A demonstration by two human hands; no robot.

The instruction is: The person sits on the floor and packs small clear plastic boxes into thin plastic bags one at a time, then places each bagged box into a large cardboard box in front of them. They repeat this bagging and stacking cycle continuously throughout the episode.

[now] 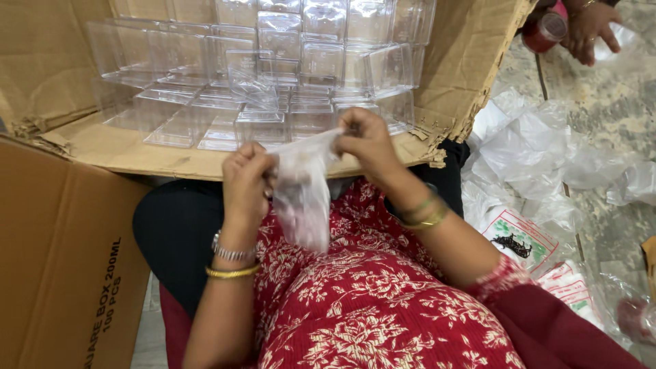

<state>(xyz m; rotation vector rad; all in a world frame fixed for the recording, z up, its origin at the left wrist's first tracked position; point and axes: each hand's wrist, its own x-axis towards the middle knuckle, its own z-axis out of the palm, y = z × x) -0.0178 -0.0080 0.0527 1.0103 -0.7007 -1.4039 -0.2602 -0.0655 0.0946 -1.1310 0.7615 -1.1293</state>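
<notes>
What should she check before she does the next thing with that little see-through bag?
1. Left hand grips one top edge of the small clear plastic bag: ok.
2. Right hand grips the other top edge: ok.
3. Bag mouth pulled open: cannot tell.
4. Something inside the bag: cannot tell, only a dark blur shows.
5. Clear square plastic boxes within reach in the open cardboard carton ahead: ok.
6. Another person's hand stays apart from the bag: ok.
</notes>
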